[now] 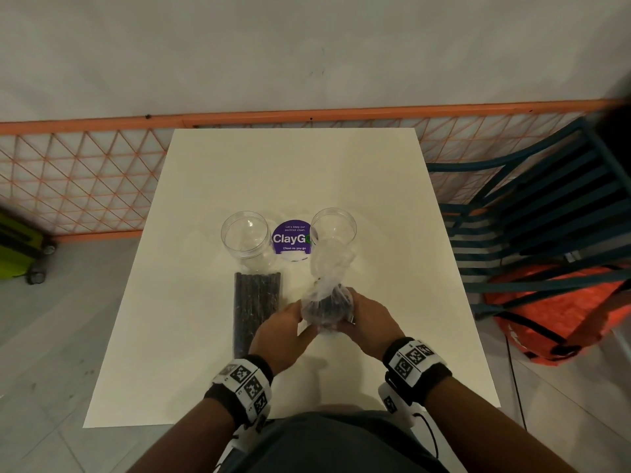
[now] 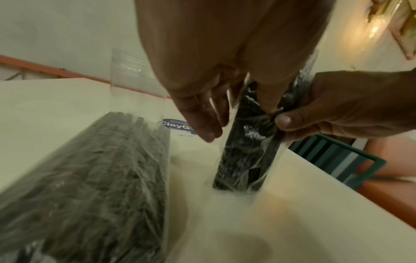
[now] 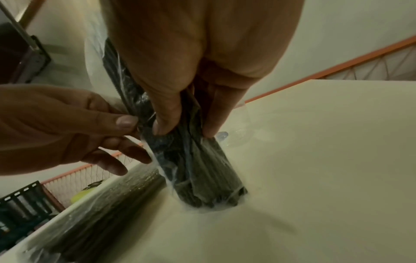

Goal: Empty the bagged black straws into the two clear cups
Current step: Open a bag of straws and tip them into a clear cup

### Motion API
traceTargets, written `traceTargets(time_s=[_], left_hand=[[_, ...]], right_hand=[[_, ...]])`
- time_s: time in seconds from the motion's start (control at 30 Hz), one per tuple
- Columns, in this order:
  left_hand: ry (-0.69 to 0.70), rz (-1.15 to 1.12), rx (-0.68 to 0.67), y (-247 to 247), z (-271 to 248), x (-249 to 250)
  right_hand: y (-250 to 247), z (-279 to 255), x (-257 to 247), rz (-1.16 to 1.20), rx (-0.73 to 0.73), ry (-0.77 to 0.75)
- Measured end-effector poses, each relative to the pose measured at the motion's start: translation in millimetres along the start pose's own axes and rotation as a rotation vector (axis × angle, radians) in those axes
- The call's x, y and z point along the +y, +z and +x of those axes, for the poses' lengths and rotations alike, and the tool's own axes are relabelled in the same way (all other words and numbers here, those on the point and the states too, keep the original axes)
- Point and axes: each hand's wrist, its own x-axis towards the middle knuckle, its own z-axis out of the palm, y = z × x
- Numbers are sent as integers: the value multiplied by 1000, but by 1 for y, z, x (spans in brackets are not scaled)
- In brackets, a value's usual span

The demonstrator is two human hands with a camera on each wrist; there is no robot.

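Note:
Two clear cups stand empty at mid-table, the left cup and the right cup. One clear bag of black straws lies flat in front of the left cup. Both hands hold a second bag of black straws upright, its base on the table. My right hand grips the bundle between thumb and fingers. My left hand pinches the plastic at the bag's side with thumb and forefinger. The bag's loose plastic top rises in front of the right cup.
A purple round sticker lies between the cups. A teal slatted chair with an orange bag under it stands at the right. An orange mesh fence runs behind the table. A green case sits on the floor at left.

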Motion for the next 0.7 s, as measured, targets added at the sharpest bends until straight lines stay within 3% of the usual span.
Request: traceTargets(time_s=[0.17, 0.3, 0.43, 0.5, 0.63, 0.7], left_hand=[[-16, -340, 40, -15, -1, 20], [42, -242, 57, -12, 5, 23], [46, -81, 18, 0, 2, 8], [68, -37, -12, 3, 2, 8], [80, -308, -25, 3, -1, 17], [108, -328, -5, 1, -1, 21]], right_hand=[[6, -1, 0, -56, -10, 75], [4, -2, -6, -79, -6, 52], [-1, -10, -5, 185, 70, -52], [-1, -12, -3, 172, 67, -59], [1, -14, -5, -70, -43, 36], [1, -14, -4, -87, -53, 55]])
